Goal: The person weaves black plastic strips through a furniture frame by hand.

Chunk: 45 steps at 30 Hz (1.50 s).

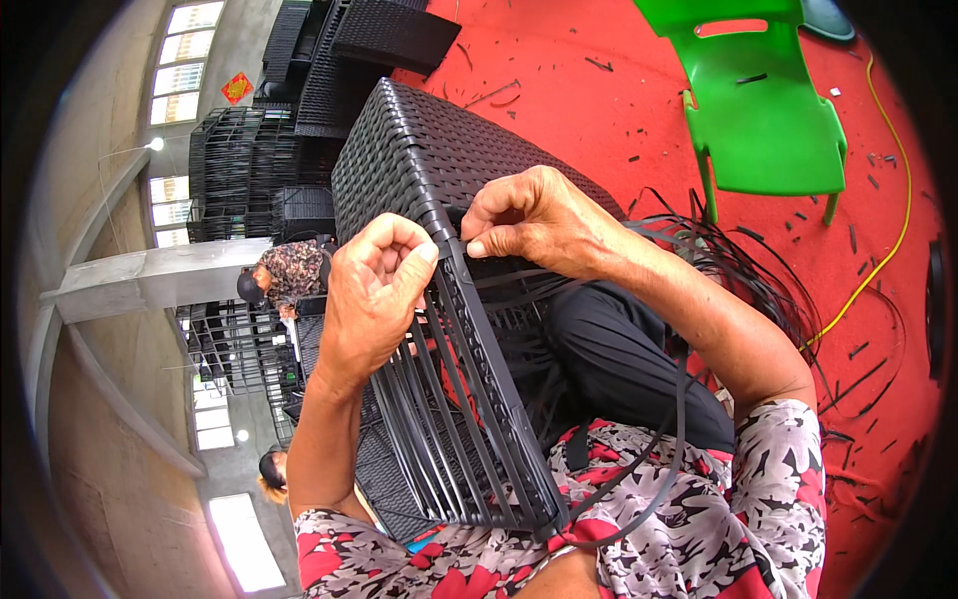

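Observation:
A half-woven black wicker furniture piece (399, 160) leans across my lap, close weave covering its far part. Toward me, bare lengthwise strips (424, 419) run beside its black frame bar (499, 369). At the edge of the finished weave, my left hand (374, 290) is closed, thumb and forefinger pinched on a flat black plastic strip at the bar's left side. Just across the bar, my right hand (539, 225) is also closed in a pinch on the strip. The fingers mostly hide the strip there. Loose black strips (639, 499) trail below my right forearm.
A green plastic chair (768, 130) stands at far right on the red floor covering (599, 110), among black scraps. A yellow cable (903, 210) curves along the right. Tangled strips (738, 270) lie by my right arm. At left, a person (294, 275) is among stacked black frames.

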{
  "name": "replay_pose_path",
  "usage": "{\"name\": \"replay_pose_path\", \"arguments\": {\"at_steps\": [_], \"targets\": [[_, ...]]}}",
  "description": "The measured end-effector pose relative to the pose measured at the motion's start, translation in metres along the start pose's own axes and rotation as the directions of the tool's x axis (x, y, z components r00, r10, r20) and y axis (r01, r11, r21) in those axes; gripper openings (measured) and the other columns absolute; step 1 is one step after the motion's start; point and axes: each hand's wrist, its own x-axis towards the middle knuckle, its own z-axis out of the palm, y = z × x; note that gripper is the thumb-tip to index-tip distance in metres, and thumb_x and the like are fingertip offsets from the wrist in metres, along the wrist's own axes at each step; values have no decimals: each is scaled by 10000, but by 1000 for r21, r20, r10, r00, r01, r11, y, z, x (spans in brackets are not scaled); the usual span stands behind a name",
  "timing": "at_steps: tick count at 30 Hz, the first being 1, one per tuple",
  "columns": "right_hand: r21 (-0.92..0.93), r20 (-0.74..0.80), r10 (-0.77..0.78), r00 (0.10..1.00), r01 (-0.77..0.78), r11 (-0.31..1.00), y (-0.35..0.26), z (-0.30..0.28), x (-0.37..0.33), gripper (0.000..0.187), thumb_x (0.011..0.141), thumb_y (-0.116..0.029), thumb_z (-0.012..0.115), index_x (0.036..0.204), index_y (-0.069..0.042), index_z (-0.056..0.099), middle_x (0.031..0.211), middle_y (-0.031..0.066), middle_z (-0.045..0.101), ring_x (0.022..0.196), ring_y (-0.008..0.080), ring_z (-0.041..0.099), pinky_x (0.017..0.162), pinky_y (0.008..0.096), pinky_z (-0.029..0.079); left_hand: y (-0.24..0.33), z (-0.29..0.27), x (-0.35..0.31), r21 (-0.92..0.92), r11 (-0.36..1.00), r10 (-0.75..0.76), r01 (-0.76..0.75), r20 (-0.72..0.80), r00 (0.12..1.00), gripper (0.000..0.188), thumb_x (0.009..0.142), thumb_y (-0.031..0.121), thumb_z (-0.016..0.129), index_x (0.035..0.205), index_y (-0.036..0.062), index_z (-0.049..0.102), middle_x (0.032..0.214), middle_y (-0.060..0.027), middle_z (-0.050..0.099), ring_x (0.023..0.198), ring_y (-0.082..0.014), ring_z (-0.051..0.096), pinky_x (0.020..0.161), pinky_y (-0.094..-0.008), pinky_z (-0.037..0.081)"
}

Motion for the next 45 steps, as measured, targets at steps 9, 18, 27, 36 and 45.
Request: {"name": "replay_pose_path", "arguments": {"at_steps": [9,18,27,36,45], "targets": [[71,73,131,989,-137,988,-6,-5,6,94,712,-73,720,732,4,669,612,40,617,605,96,549,583,287,447,-9,5,-1,2,999,44,-44,-36,998,144,933,74,541,798,28,527,650,38,474,512,-17,443,447,-176,360],[94,183,105,977,-124,988,-6,-12,11,99,761,-78,705,728,3,657,614,2,590,602,73,510,595,259,423,-8,4,1,90,989,115,-113,-15,993,193,939,61,524,755,4,503,695,8,444,512,-35,436,434,-197,353],[159,163,109,981,-135,978,-5,-5,7,83,785,-60,670,741,5,646,612,-17,561,608,67,494,586,264,417,-11,3,-2,-35,992,117,-118,-34,993,211,974,144,499,834,1,567,708,26,455,556,-21,433,491,-168,382],[146,161,157,974,-181,973,-8,-6,10,50,761,-41,682,738,-2,660,623,-8,592,605,68,514,591,250,429,-12,10,-3,-203,961,175,-190,-88,981,59,888,39,619,882,-11,589,729,31,499,573,-11,440,497,-163,355],[369,246,199,949,-281,886,-3,-7,12,22,761,-8,676,747,-7,660,698,10,638,656,80,567,642,223,462,-13,11,-6,-216,964,128,-156,-135,983,88,869,-2,626,805,-16,567,715,34,481,585,-8,446,503,-158,354]]}}
